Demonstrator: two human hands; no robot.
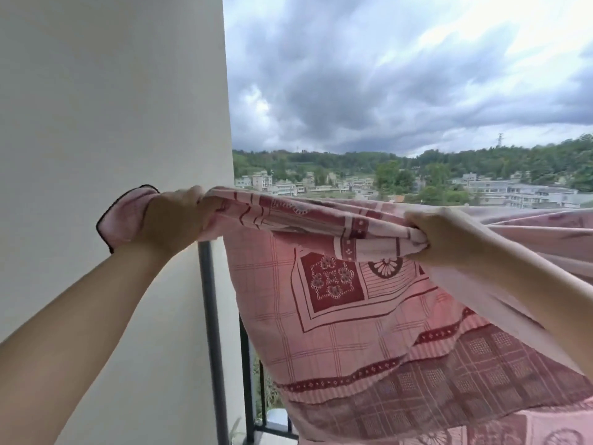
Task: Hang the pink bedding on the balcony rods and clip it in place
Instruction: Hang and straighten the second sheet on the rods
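The pink bedding [353, 332] with dark red squares and flower prints hangs in front of me and stretches off to the right. My left hand [173, 220] grips its bunched top edge near the wall, and a dark-trimmed corner [122, 213] sticks out to the left of that fist. My right hand [449, 239] holds the same gathered edge further right, and the cloth between the two hands is pulled taut. Whatever rod lies under the top edge is hidden by the cloth. No clips are in view.
A cream wall [112, 107] fills the left half. A dark vertical post [210, 332] stands beside it, with black railing bars [245, 380] below. Beyond are cloudy sky, wooded hills and distant buildings [321, 184].
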